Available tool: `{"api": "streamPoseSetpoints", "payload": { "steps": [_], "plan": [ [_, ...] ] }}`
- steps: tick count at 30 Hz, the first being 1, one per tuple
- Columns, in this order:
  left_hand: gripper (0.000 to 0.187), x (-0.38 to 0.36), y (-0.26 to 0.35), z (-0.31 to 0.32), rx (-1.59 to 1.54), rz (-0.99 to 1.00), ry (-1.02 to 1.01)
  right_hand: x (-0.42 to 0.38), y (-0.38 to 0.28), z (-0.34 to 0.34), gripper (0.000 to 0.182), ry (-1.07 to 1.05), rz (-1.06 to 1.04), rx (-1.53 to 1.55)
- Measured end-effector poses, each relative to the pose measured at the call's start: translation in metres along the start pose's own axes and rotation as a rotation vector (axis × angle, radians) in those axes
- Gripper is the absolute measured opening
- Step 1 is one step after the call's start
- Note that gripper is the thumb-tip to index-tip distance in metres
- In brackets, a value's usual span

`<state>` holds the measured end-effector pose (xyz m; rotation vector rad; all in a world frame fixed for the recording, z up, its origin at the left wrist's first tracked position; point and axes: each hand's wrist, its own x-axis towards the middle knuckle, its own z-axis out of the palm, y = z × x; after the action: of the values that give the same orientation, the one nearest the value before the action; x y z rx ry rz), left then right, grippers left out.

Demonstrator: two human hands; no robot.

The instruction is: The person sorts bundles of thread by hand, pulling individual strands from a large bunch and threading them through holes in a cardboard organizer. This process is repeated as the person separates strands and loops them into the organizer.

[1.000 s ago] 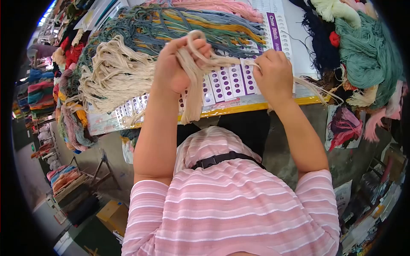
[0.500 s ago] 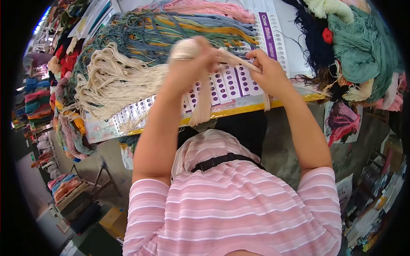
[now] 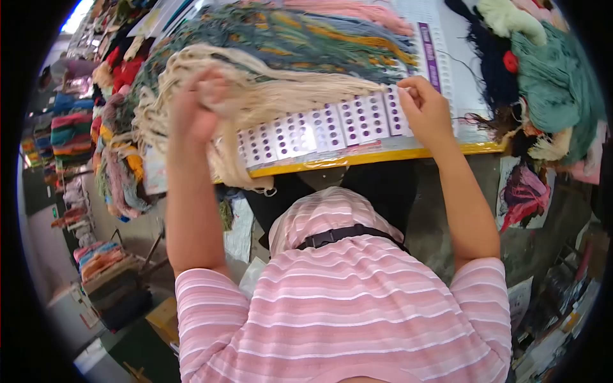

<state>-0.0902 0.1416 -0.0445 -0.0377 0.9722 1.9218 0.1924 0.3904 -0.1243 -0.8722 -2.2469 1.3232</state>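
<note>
My left hand, smeared by motion, is closed around cream embroidery thread at the left part of the table. Loose lengths of thread hang below it past the yellow front edge. More cream thread stretches to the right, narrowing toward my right hand. That hand's fingers are curled in a pinch by the thread's narrow end, which they partly hide. Beneath the strands lie white thread cards with rows of purple-ringed holes. Behind them are blue, green and mustard threads.
Pink thread lies at the back, beside a card with a purple band. Teal skeins and navy thread are heaped at right. Coloured skeins hang at the left corner. The yellow-taped table edge faces me.
My left hand has swept left and slightly down with the cream thread, away from my right hand. My right hand has shifted slightly right. The strands now lie stretched across the cards.
</note>
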Motion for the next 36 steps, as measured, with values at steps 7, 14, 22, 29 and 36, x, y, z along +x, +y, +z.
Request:
{"api": "streamPoseSetpoints", "payload": {
  "steps": [7,14,22,29,36],
  "plan": [
    [0.048,-0.066,-0.093,0.088,0.165,-0.071,-0.217,-0.046,-0.103,0.052,0.016,-0.208,-0.141,0.639],
    [0.055,-0.091,-0.080,0.081,0.102,-0.126,-0.355,-0.053,-0.132,0.050,0.014,-0.536,0.074,0.883],
    [0.038,-0.108,-0.066,0.056,0.386,0.075,-0.208,-0.064,-0.150,0.062,0.016,-0.575,0.150,0.913],
    [0.033,-0.111,-0.061,0.044,0.382,0.140,-0.206,-0.068,-0.162,0.070,0.017,-0.589,0.143,0.870],
    [0.033,-0.111,-0.057,0.035,0.382,0.159,-0.246,-0.069,-0.169,0.074,0.017,-0.630,0.185,0.919]
  ]
}}
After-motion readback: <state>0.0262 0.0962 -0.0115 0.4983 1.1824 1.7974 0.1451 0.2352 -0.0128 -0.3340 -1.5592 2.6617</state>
